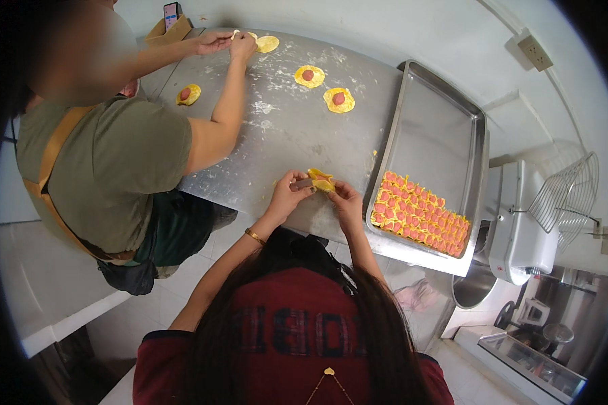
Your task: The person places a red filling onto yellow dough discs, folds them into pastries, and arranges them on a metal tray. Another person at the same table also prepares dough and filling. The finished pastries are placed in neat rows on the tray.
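Observation:
Near the table's front edge, a yellow dumpling wrapper (pixel 321 178) is folded up between my hands. My left hand (pixel 289 194) is closed on a short, flat, brown stick-like piece (pixel 300 183), whose end touches the wrapper; its exact kind is unclear. On the other side, my right hand (pixel 345 200) pinches the wrapper's edge with thumb and fingers. Whatever filling is inside the wrapper is mostly hidden. Farther back lie two flat yellow wrappers, each with a round of pink filling (pixel 338 99) in its middle.
A deep metal tray (pixel 390 150) on the right holds rows of yellow-and-pink dumplings (pixel 419 214) at its near end. At left, a co-worker (pixel 115 145) handles wrappers (pixel 267 44) over the flour-dusted metal table (pixel 284 135). Another filled wrapper (pixel 188 94) lies by that person's arm. A white mixer (pixel 513 223) stands beyond the tray.

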Motion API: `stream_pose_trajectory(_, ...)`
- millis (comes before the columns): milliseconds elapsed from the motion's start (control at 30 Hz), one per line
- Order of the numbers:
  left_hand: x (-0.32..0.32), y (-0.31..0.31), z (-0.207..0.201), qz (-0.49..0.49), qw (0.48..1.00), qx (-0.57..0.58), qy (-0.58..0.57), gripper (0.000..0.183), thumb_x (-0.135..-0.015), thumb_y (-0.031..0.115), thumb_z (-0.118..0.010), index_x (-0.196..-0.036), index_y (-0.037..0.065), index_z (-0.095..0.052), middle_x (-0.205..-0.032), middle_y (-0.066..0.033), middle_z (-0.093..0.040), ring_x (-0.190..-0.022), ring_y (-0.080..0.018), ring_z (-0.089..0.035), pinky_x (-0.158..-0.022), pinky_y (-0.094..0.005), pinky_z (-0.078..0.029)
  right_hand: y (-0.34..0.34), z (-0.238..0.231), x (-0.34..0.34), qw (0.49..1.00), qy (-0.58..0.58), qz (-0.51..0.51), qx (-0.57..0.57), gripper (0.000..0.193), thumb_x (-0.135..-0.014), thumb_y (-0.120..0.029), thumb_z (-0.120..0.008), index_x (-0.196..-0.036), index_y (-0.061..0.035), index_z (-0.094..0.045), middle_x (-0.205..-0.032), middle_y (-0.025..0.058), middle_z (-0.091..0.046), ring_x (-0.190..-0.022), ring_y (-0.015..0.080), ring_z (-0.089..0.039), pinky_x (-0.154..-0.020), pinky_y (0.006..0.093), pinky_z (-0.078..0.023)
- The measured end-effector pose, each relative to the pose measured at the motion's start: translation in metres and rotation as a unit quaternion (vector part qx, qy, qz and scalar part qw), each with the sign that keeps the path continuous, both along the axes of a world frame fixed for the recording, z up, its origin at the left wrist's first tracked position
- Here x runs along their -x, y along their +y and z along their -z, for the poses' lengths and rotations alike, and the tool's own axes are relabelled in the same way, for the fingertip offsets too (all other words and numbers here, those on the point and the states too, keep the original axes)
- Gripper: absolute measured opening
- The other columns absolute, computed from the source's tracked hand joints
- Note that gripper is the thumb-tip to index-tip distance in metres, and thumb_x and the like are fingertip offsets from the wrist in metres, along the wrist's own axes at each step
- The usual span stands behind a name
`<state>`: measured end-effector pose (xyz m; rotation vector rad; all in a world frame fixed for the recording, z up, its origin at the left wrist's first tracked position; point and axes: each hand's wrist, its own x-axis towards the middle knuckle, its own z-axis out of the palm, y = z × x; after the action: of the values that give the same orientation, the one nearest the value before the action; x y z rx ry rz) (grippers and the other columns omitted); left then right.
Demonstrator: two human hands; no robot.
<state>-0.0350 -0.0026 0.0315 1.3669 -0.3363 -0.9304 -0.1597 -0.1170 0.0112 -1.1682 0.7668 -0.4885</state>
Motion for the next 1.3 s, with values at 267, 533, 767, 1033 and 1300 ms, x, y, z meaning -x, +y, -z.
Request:
stream_pose_trajectory(267,-0.002,0.001,0.01,0.094,0.971,-0.082,-0.206,0.017,-0.077,-0.005,-0.065,-0.091,0.0,-0.059,-0.099,-0.007,-0.061,-0.088,-0.0136,-0.062,-0.076,-0.0264,-0.051,-0.011,0.003,0.011,0.978,0.097,-0.054,0.175,0.031,-0.073,0.005,-0.064,-0.104,0.0023,-0.064,-0.091,0.0091,-0.068,-0.088,0.0172,-0.065,-0.077,0.0288,-0.052)
stream_pose_trajectory(533,0.014,-0.004,0.011,0.136,0.939,-0.069,-0.307,0.022,-0.07,-0.004,-0.071,-0.084,0.001,-0.055,-0.092,-0.0085,-0.065,-0.082,-0.02,-0.067,-0.072,-0.0312,-0.053,-0.01,-0.003,0.018,0.936,0.118,-0.108,0.315,0.035,-0.068,0.005,-0.063,-0.102,0.0003,-0.063,-0.093,0.0143,-0.064,-0.087,0.027,-0.064,-0.075,0.0333,-0.052)
stream_pose_trajectory(767,0.018,-0.011,0.004,0.13,0.924,-0.11,-0.342,0.029,-0.07,0.003,-0.075,-0.094,0.001,-0.057,-0.094,-0.0143,-0.066,-0.079,-0.025,-0.069,-0.068,-0.0337,-0.054,-0.014,-0.011,0.017,0.903,0.106,-0.101,0.404,0.033,-0.07,0.004,-0.06,-0.102,-0.0023,-0.065,-0.09,0.0171,-0.063,-0.083,0.0339,-0.062,-0.074,0.04,-0.049)
stream_pose_trajectory(1033,0.018,-0.012,0.004,0.184,0.913,-0.114,-0.346,0.024,-0.072,0.008,-0.074,-0.092,0.001,-0.062,-0.079,-0.0135,-0.068,-0.075,-0.0241,-0.068,-0.069,-0.0323,-0.054,-0.008,-0.014,0.019,0.883,0.173,-0.117,0.42,0.026,-0.07,0.006,-0.06,-0.092,-0.0032,-0.068,-0.087,0.0128,-0.064,-0.08,0.032,-0.063,-0.072,0.0367,-0.051)
stream_pose_trajectory(1300,0.022,-0.021,-0.005,0.201,0.863,-0.206,-0.415,0.029,-0.067,0.018,-0.079,-0.082,0.004,-0.059,-0.074,-0.0111,-0.066,-0.071,-0.0273,-0.066,-0.062,-0.0374,-0.049,-0.013,-0.013,0.013,0.897,0.14,-0.117,0.403,0.026,-0.07,0.005,-0.06,-0.093,-0.0031,-0.068,-0.088,0.0124,-0.064,-0.08,0.0323,-0.063,-0.071,0.0369,-0.05)
